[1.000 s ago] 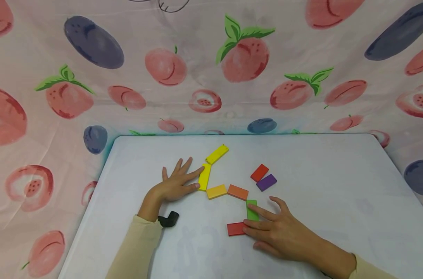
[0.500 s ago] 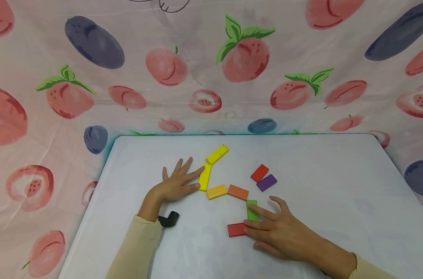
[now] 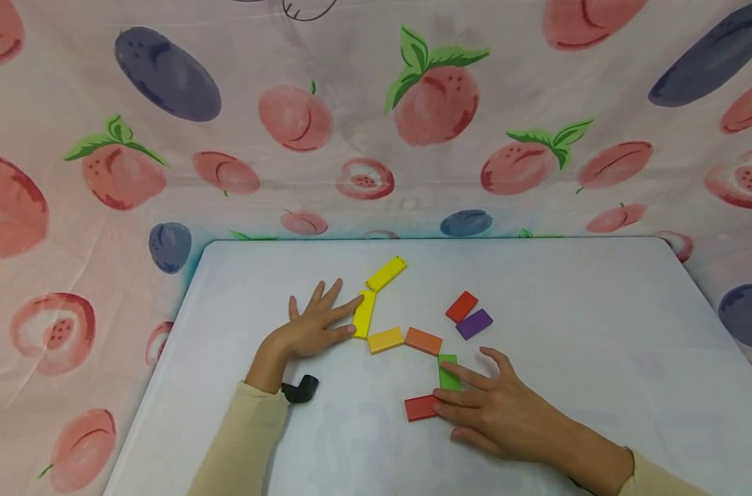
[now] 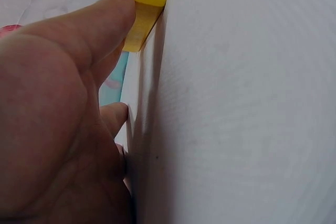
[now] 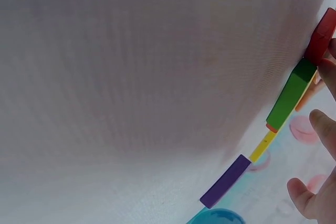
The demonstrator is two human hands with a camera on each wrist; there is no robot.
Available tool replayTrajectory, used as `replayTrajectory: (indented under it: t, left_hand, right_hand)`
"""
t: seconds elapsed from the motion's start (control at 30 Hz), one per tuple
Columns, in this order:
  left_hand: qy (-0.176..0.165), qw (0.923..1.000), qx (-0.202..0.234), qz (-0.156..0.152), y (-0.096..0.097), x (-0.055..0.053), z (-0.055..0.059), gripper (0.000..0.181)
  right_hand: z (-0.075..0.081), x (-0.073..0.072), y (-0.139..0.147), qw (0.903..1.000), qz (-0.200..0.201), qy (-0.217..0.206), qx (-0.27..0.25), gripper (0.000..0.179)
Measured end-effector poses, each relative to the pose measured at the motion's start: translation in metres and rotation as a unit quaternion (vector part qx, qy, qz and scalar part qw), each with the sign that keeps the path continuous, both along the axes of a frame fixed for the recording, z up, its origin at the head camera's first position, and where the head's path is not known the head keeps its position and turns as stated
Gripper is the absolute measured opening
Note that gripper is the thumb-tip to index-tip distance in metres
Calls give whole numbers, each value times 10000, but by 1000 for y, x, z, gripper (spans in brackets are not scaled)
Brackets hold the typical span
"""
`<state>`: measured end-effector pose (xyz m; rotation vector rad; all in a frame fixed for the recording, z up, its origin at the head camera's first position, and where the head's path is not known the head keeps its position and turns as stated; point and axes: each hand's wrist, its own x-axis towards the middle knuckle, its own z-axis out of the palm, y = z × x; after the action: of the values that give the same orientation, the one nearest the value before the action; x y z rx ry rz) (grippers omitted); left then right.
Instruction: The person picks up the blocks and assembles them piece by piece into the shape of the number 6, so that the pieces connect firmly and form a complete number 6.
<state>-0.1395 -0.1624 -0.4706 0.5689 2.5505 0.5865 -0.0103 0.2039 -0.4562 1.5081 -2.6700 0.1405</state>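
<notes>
In the head view, several flat coloured blocks form a winding line on the white table. My left hand [image 3: 313,329] touches the lower yellow block [image 3: 363,315] with thumb and index finger at its left side, the other fingers spread. Another yellow block [image 3: 386,273] meets its far end. An amber block [image 3: 385,341] and an orange block [image 3: 423,341] continue the line to the green block [image 3: 449,372]. The index finger of my right hand [image 3: 506,417] rests on the green block, and its other fingers reach the red block [image 3: 420,408], covering that block's right end.
Off the line, a second red block [image 3: 462,307] and a purple block [image 3: 474,324] lie together to the right. The white table [image 3: 599,310] ends at a fruit-patterned cloth [image 3: 363,103] behind. A black wrist strap piece [image 3: 301,390] sticks out by the left sleeve.
The red block under the right fingers has turned very slightly, its left end now a touch nearer to me. Both hands and the other blocks keep their places.
</notes>
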Motion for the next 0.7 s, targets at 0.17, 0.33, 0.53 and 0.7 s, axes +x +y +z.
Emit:
replayTrajectory:
  t: [0.17,0.33,0.53,0.7]
  left_hand:
    - [-6,10000,6,-1,0,0,1,64]
    - [-10,10000,-19,-4,0,0,1,64]
    - [5,10000,-33,-31,0,0,1,64]
    - [-89,9999,61,-26,-1,1,4,64]
  right_hand:
    - [0,0,0,10000,4,21,-39,46]
    - [0,0,0,10000,6,39,-66,46]
    - [0,0,0,9999,26,57,-124,46]
    - [-1,-1,1,9999,17,-11,-126,47]
